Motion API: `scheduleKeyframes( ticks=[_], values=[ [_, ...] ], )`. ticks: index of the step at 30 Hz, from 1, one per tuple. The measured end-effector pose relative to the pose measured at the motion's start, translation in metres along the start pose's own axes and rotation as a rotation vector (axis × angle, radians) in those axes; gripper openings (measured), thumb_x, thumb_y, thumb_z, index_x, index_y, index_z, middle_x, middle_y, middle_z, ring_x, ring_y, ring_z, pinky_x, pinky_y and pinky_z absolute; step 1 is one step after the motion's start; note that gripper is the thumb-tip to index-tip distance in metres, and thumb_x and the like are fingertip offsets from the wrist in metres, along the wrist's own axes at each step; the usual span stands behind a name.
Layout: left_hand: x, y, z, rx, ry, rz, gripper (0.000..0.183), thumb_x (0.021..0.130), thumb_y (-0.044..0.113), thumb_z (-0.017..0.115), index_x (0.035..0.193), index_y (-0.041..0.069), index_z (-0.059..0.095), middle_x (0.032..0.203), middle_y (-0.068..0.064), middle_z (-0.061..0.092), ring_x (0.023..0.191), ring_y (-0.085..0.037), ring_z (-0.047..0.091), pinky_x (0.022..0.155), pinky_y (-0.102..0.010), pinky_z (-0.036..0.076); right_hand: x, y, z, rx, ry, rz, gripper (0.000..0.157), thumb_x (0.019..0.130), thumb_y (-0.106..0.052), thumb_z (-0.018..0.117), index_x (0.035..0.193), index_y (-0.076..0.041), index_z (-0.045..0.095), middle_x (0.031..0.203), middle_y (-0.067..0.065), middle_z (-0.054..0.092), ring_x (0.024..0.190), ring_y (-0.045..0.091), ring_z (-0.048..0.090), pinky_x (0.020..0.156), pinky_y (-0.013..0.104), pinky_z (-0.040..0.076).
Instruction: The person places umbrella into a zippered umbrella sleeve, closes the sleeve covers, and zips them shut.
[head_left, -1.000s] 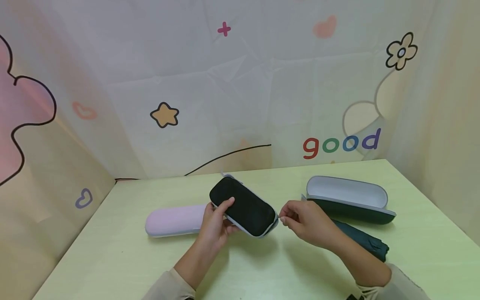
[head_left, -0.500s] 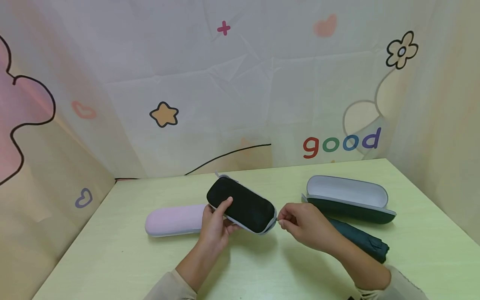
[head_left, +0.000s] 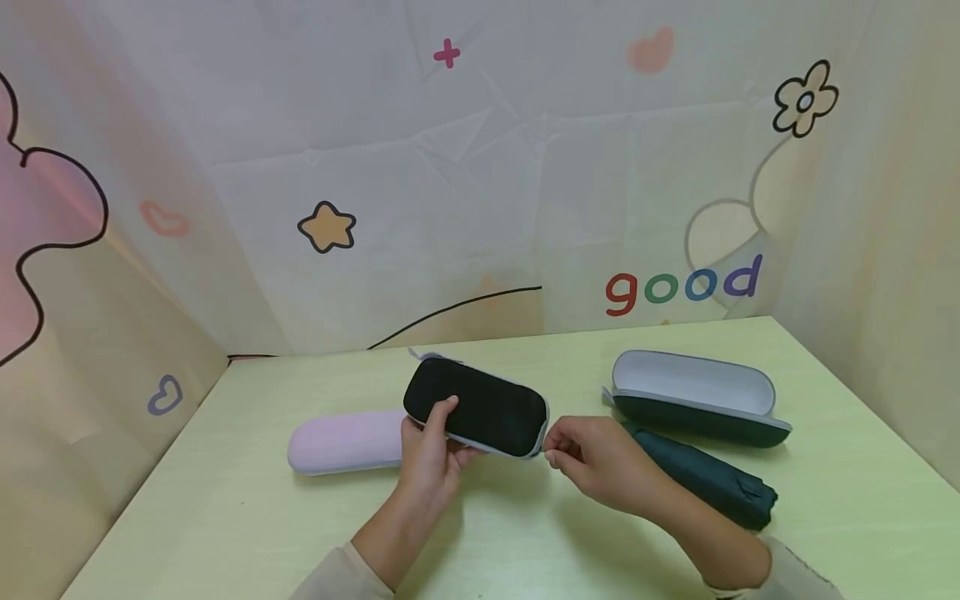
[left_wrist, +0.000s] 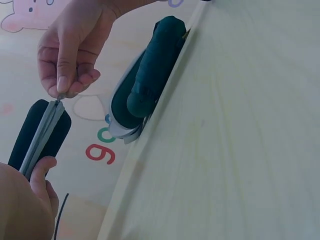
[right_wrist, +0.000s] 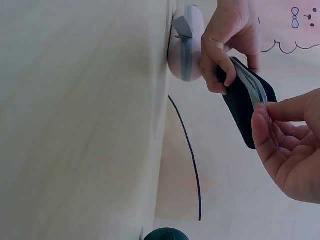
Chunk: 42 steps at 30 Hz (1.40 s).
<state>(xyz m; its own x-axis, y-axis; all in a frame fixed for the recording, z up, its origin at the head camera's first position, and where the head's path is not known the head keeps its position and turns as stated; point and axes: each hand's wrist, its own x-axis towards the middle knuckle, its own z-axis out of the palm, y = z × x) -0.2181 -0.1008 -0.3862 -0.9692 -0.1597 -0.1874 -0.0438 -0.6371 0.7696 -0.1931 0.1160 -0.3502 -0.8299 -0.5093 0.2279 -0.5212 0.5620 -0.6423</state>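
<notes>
A black, round-cornered zip case (head_left: 480, 408) is held up above the table by my left hand (head_left: 429, 458), thumb across its face and fingers underneath. At the case's right end, my right hand (head_left: 596, 462) pinches the zipper pull (left_wrist: 60, 97) between thumb and forefinger. A grey zipper band (right_wrist: 252, 85) runs along the case's edge in the right wrist view. Behind my left hand lies a closed pink case (head_left: 345, 442), its right part hidden. A rolled dark green folding umbrella (head_left: 708, 473) lies beside my right forearm.
An open long case (head_left: 701, 421), dark green outside and pale grey inside, stands at the table's back right, behind the umbrella. A printed cloth (head_left: 480, 183) hangs behind the pale table (head_left: 225, 508).
The black case has shifted slightly left and turned more level. My right hand has moved left and a little down with the pull, and the case's right-end edge looks less gaping.
</notes>
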Motion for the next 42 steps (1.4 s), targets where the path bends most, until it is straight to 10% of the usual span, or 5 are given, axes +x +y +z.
scheduleKeyframes(
  ticks=[16,23,31,36,42],
  values=[
    [0.008,0.016,-0.004,-0.027,-0.098,-0.051,0.073,0.088,0.007,0.068,0.142,0.026,0.023,0.110,-0.013,0.061,0.077,-0.025,0.070,0.074,-0.041,0.058,0.002,0.006,0.000,0.083,0.160,0.052,0.005,0.095,-0.003,0.061,0.093,-0.006,0.057,0.084,0.001,0.065,0.078,0.016,0.063,0.071,0.028,0.056],
    [0.016,0.025,-0.010,-0.040,-0.204,-0.123,0.033,0.100,0.027,0.052,0.130,0.017,0.041,0.107,-0.008,0.066,0.083,-0.025,0.071,0.076,-0.045,0.057,0.005,0.017,-0.011,0.237,0.232,0.164,0.004,0.098,-0.001,0.053,0.101,0.002,0.053,0.092,0.010,0.066,0.087,0.024,0.069,0.080,0.032,0.056],
    [0.025,0.031,-0.016,0.141,-0.189,-0.187,0.038,0.096,0.025,0.055,0.128,0.011,0.039,0.081,-0.008,0.068,0.071,-0.018,0.066,0.071,-0.032,0.056,0.010,0.032,-0.028,0.483,0.273,0.276,0.012,0.102,-0.002,0.046,0.108,0.008,0.046,0.096,0.021,0.065,0.083,0.028,0.071,0.075,0.029,0.057],
    [0.025,0.031,-0.018,0.175,-0.316,-0.161,0.040,0.094,0.015,0.055,0.131,0.018,0.038,0.091,-0.008,0.069,0.073,-0.021,0.067,0.070,-0.033,0.057,0.012,0.040,-0.032,0.611,0.289,0.337,0.013,0.103,-0.004,0.043,0.108,0.008,0.043,0.095,0.021,0.065,0.080,0.025,0.071,0.077,0.032,0.057],
    [0.023,0.034,-0.022,0.113,-0.550,-0.223,0.023,0.104,0.032,0.041,0.097,0.017,0.057,0.086,-0.003,0.067,0.071,-0.021,0.067,0.069,-0.038,0.058,0.015,0.049,-0.032,0.693,0.305,0.371,0.010,0.104,-0.002,0.040,0.106,0.007,0.041,0.090,0.014,0.068,0.077,0.021,0.071,0.075,0.030,0.057]
  ],
)
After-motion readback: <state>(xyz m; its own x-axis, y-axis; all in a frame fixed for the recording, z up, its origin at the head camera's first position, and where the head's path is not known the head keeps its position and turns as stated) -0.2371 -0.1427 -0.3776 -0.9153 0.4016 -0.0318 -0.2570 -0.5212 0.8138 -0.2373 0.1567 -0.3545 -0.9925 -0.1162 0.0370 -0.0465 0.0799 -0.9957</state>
